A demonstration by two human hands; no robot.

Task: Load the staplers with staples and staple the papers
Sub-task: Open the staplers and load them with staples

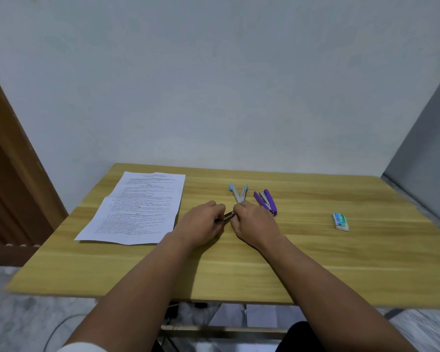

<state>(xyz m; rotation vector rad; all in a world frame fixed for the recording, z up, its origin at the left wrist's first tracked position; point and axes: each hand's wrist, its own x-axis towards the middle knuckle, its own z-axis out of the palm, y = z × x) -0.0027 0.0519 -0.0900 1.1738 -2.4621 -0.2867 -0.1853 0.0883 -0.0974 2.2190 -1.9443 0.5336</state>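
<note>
Your left hand [201, 223] and right hand [252, 222] meet at mid-table, fingers curled, both pinching a short silvery strip of staples [228, 215] between them. Just beyond lies the blue-tipped metal stapler [238, 193], hinged wide open, with the purple stapler [266, 201] beside it. The printed paper sheets [137, 209] lie left on the light wooden table [341, 262]; the small green-and-white staple box [340, 221] sits well right.

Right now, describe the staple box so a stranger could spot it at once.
Start at the wooden table and look to its right side, well clear of both hands. The staple box lies there alone, right of the purple stapler. It is a small white block with a green and blue label, the only boxed item.
</note>
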